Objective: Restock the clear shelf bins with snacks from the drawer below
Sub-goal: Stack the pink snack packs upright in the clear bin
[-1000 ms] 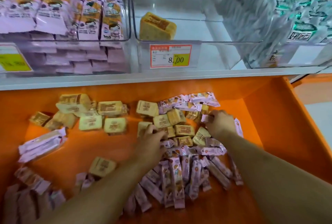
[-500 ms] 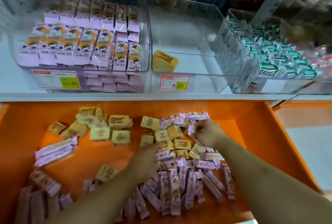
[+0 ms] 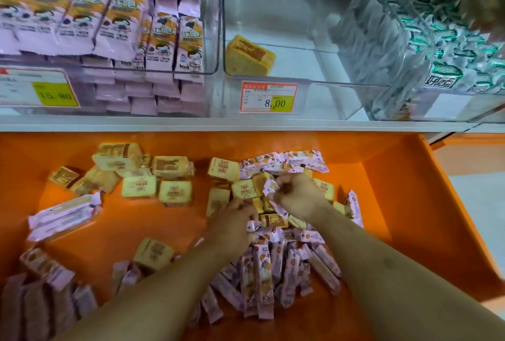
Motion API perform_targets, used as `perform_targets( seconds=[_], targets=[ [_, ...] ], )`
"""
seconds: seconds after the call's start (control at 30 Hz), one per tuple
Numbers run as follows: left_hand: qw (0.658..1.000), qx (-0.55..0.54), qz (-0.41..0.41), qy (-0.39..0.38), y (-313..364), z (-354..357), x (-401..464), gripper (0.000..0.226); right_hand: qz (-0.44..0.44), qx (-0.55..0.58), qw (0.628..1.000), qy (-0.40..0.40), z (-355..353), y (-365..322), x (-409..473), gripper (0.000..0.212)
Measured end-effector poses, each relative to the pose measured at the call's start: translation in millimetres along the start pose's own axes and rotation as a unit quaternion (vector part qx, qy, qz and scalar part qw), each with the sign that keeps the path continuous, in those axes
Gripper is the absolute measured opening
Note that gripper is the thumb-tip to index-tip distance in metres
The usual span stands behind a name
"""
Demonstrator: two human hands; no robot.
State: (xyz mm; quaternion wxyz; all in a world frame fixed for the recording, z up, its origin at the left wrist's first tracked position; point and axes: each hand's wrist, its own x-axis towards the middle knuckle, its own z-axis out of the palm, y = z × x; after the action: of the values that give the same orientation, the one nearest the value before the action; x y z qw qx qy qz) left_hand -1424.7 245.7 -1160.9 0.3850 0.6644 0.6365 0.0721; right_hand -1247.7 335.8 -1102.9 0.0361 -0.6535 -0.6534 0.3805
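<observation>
Your right hand (image 3: 296, 198) fingers pinched a light, crinkly pink wrapper (image 3: 270, 190); your left hand (image 3: 235, 224) fingers curled over yellow cakes (image 3: 273, 220), probably soft, best gripped by their flat sides.

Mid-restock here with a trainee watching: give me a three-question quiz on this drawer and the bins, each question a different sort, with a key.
1. True or false: the middle bin holds a single yellow cake pack.
2. What is the right hand gripping?
A. a pink wrapped snack
B. a price tag
C. nothing
3. Fill in: the price tag on the middle bin reads ____.

Key:
1. True; only one pack shows in it.
2. A; its fingers curl round the wrapper above the pile in the orange drawer.
3. 8.00
</observation>
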Motion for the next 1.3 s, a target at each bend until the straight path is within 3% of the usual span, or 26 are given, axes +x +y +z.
perform_targets(
  seconds=[0.17,0.3,0.37,0.43,0.57,0.63,0.77,0.93,1.03,1.13,1.23,1.3],
  targets=[
    [0.999,-0.029,0.020,0.039,0,2,-3,0.031,-0.001,0.033,0.999,-0.015,-4,-4,-1,0.037],
    [0.991,-0.115,-0.032,0.068,6,-22,-15,0.033,-0.013,0.076,0.996,-0.045,-19,-20,-11,0.028],
    [0.975,-0.189,-0.062,0.096,11,-48,-26,0.034,-0.016,0.109,0.992,-0.057,-27,-34,-19,0.019],
    [0.956,-0.254,-0.078,0.123,16,-81,-39,0.033,-0.026,0.128,0.990,-0.059,-37,-55,-29,0.027],
    [0.928,-0.321,-0.080,0.169,27,-153,-78,0.027,-0.078,0.137,0.986,-0.050,-66,-119,-67,0.015],
    [0.915,-0.348,-0.083,0.188,37,-188,-103,0.035,-0.116,0.184,0.974,-0.056,-79,-151,-95,0.014],
    [0.876,-0.444,-0.074,0.176,68,-242,-150,0.039,-0.163,0.276,0.946,-0.056,-88,-197,-149,0.017],
    [0.884,-0.397,-0.092,0.231,81,-268,-196,0.066,-0.173,0.375,0.907,-0.079,-77,-227,-177,0.026],
    [0.881,-0.404,-0.128,0.211,77,-279,-217,0.073,-0.164,0.389,0.902,-0.092,-67,-246,-182,0.023],
    [0.865,-0.458,-0.147,0.140,71,-294,-221,0.059,-0.149,0.392,0.901,-0.108,-61,-259,-178,0.019],
    [0.853,-0.498,-0.123,0.095,71,-310,-226,0.017,-0.127,0.398,0.903,-0.096,-61,-264,-168,0.022],
    [0.863,-0.478,-0.117,0.115,68,-315,-226,0.021,-0.108,0.423,0.893,-0.105,-63,-267,-161,0.022]
  ],
)
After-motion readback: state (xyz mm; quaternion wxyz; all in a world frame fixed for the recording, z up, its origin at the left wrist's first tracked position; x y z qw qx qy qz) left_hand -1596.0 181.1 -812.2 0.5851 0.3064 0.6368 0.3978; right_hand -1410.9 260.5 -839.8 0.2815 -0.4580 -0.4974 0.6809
